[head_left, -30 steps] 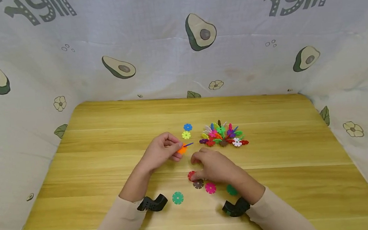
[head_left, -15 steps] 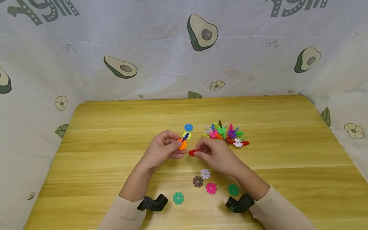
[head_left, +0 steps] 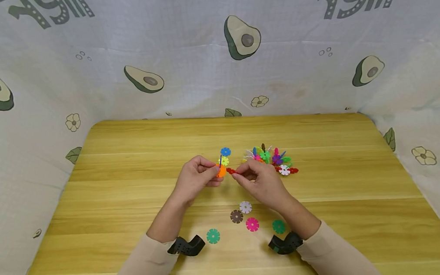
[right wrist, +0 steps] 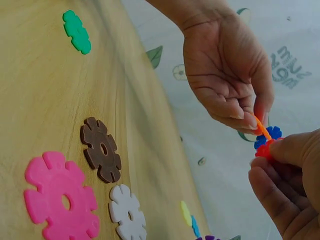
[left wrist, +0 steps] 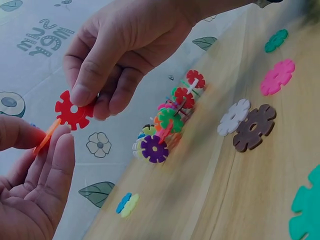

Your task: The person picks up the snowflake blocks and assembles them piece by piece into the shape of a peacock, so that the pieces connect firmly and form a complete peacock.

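Observation:
My left hand point(head_left: 197, 177) pinches a notched orange snowflake disc point(head_left: 221, 171) between thumb and fingers. A dark blue disc point(right wrist: 274, 134) stands crosswise at the orange one. Thumb and fingertips of my right hand point(head_left: 262, 185) hold a red snowflake disc point(left wrist: 70, 114) by its edge. In the left wrist view the red rim meets the orange disc's edge; whether their slots are engaged I cannot tell. Both hands are raised over the middle of the table. Just beyond them lie a light blue disc point(head_left: 225, 151) and a yellow disc point(head_left: 225, 160).
A cluster of joined multicoloured discs point(head_left: 265, 155) stands behind my right hand. Nearer me lie a white disc point(head_left: 245, 207), a brown disc point(head_left: 236, 217), a pink disc point(head_left: 252, 224) and two green discs, one left point(head_left: 213, 236), one right point(head_left: 279, 226). A printed cloth point(head_left: 190, 70) hangs behind the table.
My right hand has picked up the red disc from the table and brought it up and forward to the orange disc. My left hand has turned the orange and blue pieces, staying nearly in place.

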The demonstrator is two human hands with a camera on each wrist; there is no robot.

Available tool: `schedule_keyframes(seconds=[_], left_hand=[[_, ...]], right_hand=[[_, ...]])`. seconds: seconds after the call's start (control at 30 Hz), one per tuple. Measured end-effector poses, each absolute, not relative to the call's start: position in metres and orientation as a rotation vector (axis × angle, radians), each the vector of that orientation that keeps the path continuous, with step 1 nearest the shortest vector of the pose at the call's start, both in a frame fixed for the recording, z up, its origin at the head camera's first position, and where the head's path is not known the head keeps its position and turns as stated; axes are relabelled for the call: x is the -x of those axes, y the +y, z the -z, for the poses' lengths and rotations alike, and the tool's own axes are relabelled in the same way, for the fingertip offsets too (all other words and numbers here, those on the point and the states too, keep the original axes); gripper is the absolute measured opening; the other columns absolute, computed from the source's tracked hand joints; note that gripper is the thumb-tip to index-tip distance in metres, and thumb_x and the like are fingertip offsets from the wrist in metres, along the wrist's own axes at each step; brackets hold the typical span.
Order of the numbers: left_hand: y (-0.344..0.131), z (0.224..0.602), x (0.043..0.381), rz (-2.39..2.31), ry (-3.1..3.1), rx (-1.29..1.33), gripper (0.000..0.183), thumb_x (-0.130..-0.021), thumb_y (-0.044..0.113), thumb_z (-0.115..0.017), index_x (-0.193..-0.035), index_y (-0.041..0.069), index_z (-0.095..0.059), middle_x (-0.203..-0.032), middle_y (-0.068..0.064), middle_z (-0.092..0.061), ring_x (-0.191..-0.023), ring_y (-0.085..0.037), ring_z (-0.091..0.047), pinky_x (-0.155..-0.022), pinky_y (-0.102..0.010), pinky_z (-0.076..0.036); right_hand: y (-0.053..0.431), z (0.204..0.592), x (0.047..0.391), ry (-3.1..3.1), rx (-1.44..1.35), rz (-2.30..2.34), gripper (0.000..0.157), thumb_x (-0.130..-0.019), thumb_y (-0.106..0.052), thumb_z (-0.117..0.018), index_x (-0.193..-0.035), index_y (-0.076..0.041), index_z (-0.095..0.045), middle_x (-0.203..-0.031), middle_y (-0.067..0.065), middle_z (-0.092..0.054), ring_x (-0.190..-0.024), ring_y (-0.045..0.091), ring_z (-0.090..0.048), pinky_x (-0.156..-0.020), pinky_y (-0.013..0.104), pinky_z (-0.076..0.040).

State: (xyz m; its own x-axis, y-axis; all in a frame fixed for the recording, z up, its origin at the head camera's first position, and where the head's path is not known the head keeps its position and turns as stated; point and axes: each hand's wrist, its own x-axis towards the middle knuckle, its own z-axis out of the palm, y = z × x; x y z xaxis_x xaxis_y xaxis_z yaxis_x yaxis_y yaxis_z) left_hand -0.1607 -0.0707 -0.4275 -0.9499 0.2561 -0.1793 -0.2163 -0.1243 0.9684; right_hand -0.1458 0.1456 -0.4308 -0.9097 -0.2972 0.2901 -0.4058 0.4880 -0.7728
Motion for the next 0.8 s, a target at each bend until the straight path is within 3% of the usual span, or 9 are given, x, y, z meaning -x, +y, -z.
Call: schedule_keyframes(seconds=[0.17, 0.37, 0.63, 0.8], left_hand=[[-0.066, 0.427, 0.16, -2.185, 1.841, 0.016, 0.018, -0.096, -0.001, -0.065, -0.108, -0.007, -0.054, -0.091, -0.013, -0.068, -0.072, -0.017, -0.075, -0.07, -0.029, -0.065], [-0.062, 0.427, 0.159, -2.2, 1.865, 0.052, 0.016, -0.095, -0.002, -0.066, -0.107, -0.008, -0.056, -0.091, -0.014, -0.069, -0.077, -0.027, -0.077, -0.07, -0.03, -0.065], [-0.058, 0.425, 0.155, -2.168, 1.947, 0.049, 0.015, -0.095, -0.002, -0.067, -0.107, -0.007, -0.059, -0.095, -0.019, -0.068, -0.086, -0.039, -0.077, -0.073, -0.032, -0.066], [-0.058, 0.423, 0.155, -2.224, 1.847, 0.052, 0.017, -0.096, -0.002, -0.066, -0.11, -0.009, -0.058, -0.094, -0.016, -0.07, -0.082, -0.031, -0.078, -0.072, -0.032, -0.066]], right_hand=[[0.145, 0.433, 0.145, -2.577, -0.664, -1.319, 0.014, -0.085, -0.001, -0.081, -0.093, -0.008, -0.07, -0.091, 0.005, -0.075, -0.079, 0.016, -0.075, -0.073, 0.024, -0.064], [0.144, 0.436, 0.147, -2.52, -0.694, -1.257, 0.016, -0.084, 0.002, -0.081, -0.093, -0.008, -0.071, -0.092, 0.004, -0.076, -0.081, 0.017, -0.075, -0.074, 0.03, -0.065], [0.144, 0.435, 0.147, -2.486, -0.736, -1.17, 0.016, -0.083, 0.002, -0.082, -0.091, -0.007, -0.071, -0.089, 0.004, -0.075, -0.08, 0.017, -0.074, -0.072, 0.03, -0.065], [0.144, 0.44, 0.148, -2.395, -0.724, -1.399, 0.016, -0.083, 0.006, -0.079, -0.092, -0.004, -0.07, -0.093, 0.009, -0.076, -0.082, 0.02, -0.074, -0.075, 0.022, -0.064]])
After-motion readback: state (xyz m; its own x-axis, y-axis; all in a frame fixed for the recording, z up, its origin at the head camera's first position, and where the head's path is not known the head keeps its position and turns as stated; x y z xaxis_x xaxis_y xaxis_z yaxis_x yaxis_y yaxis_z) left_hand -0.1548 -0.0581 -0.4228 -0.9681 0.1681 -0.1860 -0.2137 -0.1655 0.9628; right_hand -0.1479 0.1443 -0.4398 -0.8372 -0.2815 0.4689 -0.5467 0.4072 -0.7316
